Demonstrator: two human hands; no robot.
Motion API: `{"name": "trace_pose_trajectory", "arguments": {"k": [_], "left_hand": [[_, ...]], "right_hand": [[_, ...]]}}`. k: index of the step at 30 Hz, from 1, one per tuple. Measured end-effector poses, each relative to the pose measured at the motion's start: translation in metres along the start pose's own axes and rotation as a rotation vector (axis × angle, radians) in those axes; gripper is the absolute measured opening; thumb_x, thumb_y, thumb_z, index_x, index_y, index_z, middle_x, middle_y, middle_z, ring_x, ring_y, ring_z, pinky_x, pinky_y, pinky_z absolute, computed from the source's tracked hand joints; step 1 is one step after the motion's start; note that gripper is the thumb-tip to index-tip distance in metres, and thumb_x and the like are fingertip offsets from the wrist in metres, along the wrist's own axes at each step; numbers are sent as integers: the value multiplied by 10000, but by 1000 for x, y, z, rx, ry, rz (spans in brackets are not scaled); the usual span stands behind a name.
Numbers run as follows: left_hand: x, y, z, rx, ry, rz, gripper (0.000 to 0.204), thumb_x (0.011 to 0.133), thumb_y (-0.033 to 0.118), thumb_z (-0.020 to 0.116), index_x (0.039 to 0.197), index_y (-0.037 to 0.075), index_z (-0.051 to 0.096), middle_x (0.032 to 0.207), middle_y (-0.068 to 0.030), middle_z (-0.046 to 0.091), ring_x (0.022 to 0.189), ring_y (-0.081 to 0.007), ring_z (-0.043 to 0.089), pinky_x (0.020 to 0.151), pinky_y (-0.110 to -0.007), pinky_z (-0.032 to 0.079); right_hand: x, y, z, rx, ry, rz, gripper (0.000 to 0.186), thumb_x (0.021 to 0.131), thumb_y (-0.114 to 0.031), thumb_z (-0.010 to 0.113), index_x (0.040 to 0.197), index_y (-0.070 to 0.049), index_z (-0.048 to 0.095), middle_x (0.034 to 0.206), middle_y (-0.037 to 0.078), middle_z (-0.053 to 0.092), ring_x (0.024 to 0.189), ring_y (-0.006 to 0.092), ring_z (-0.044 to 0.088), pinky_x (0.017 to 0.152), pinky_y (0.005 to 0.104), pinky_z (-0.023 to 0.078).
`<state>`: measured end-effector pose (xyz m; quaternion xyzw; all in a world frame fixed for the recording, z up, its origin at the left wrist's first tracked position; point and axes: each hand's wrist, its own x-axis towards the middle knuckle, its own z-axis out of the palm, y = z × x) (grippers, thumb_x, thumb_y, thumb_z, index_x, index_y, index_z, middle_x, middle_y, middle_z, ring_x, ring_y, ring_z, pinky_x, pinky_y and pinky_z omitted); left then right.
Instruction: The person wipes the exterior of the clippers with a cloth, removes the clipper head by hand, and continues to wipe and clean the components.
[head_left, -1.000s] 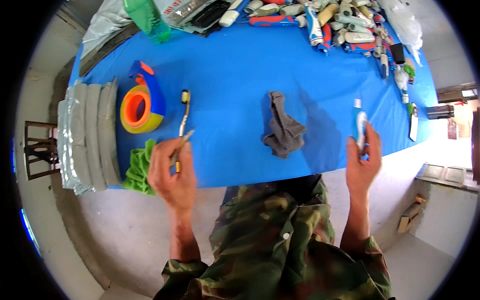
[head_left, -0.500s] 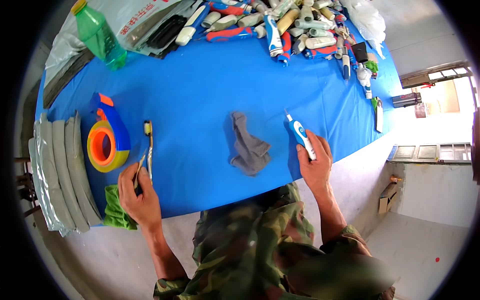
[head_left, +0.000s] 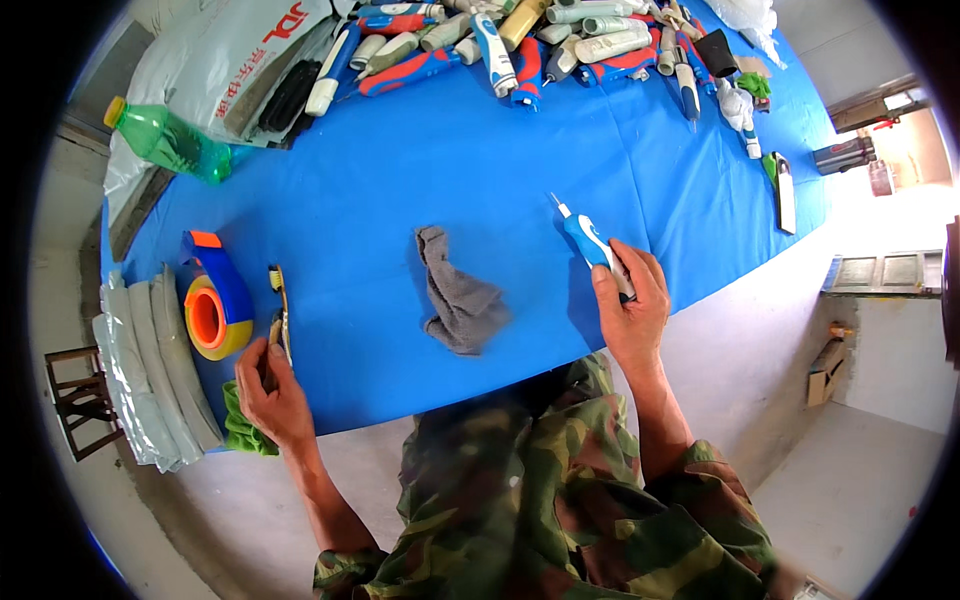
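In my right hand point(head_left: 636, 305), over the right part of the table, is a white and blue electric toothbrush handle point(head_left: 592, 243). Its thin metal shaft points up and to the left, and no brush head is on it. My left hand point(head_left: 272, 398) is closed at the near left edge, with a slim brownish tool point(head_left: 274, 330) showing at its fingertips; the fingers hide most of it. Right beside those fingers lies a toothbrush point(head_left: 282, 290) with yellowish bristles. Between my hands a crumpled grey cloth point(head_left: 458, 300) lies on the blue tablecloth point(head_left: 380, 190).
A tape dispenser point(head_left: 238, 305) and stacked grey plastic packages point(head_left: 165, 370) stand at left, a green cloth point(head_left: 245, 425) beside my left wrist. A green bottle point(head_left: 170, 142) is at far left. Many toothbrush handles point(head_left: 615, 42) are heaped along the back.
The view has shifted, so the table's things sit differently in it. My right hand still grips the toothbrush handle; the tool in my left hand shows less than before.
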<state>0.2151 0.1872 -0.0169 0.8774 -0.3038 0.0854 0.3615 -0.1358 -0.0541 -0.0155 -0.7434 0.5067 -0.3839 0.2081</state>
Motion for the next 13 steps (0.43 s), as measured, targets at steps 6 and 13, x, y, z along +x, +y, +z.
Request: {"name": "trace_pose_trajectory", "arguments": {"k": [6,13], "left_hand": [[8,1,0,199,109,348,188,1051,98,696,1195,-14,741,1186,-157,757,1070,-340,729,946,-419,583],[-4,79,39,-82,-9,502,223,1056,114,699,1237,-9,739,1258,-173,746,1139,-383,713,996,-488,573]], "right_hand": [[1,10,-1,-13,136,-87,323,899,-127,818,1205,-33,774,1145,172,741,1020,354,704,870,429,581],[11,22,-26,-48,224,-78,353,858,-143,852,1201,-92,784,1137,152,742,1032,353,712,889,432,608]]}}
